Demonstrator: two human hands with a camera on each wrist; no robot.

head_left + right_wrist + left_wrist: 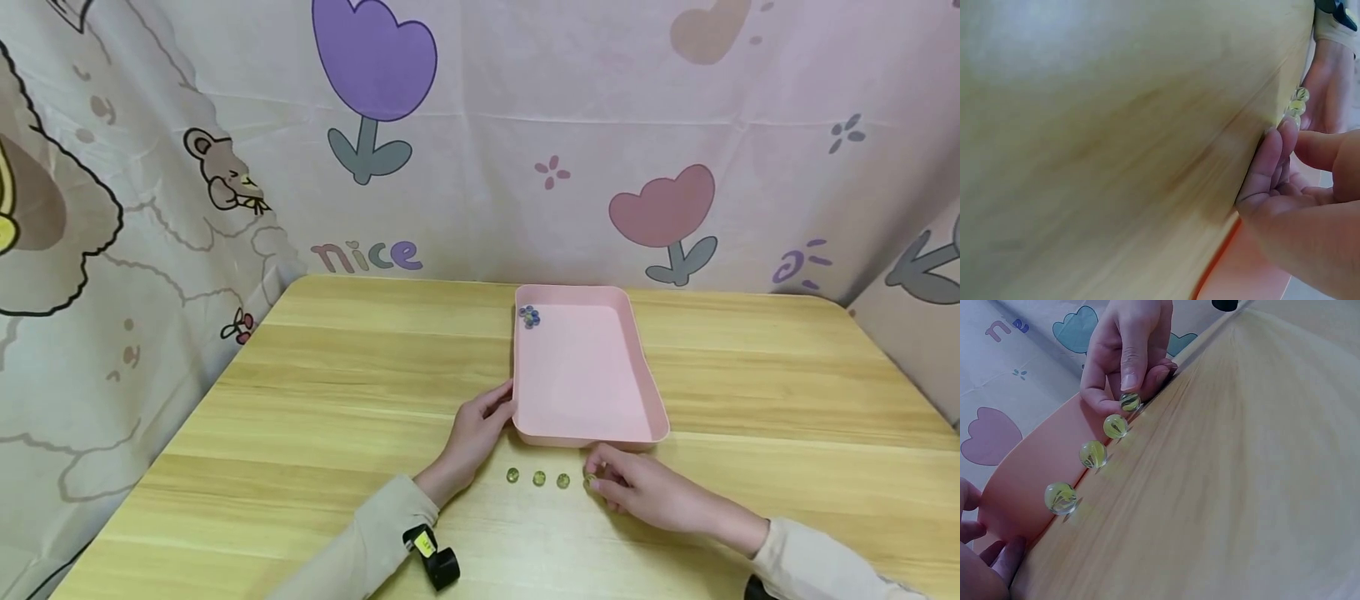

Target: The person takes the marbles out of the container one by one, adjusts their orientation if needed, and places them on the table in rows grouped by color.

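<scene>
In the head view my right hand [626,486] pinches a clear yellow glass marble [589,481] between thumb and finger, at the right end of a short row. The left wrist view shows dark streaks inside this marble [1130,402], down at the tabletop. Three more yellow marbles [539,478] lie to its left, in front of a shallow pink tray [581,375]. My left hand [471,435] touches the tray's left wall by the front corner with its fingers extended. Several bluish marbles [529,317] cluster inside the tray's far left corner.
The tray stands on a light wood-grain table [360,383], its far end near the back edge. A printed cloth [495,133] hangs behind and along the sides. A black wrist camera [435,558] is strapped to the left sleeve.
</scene>
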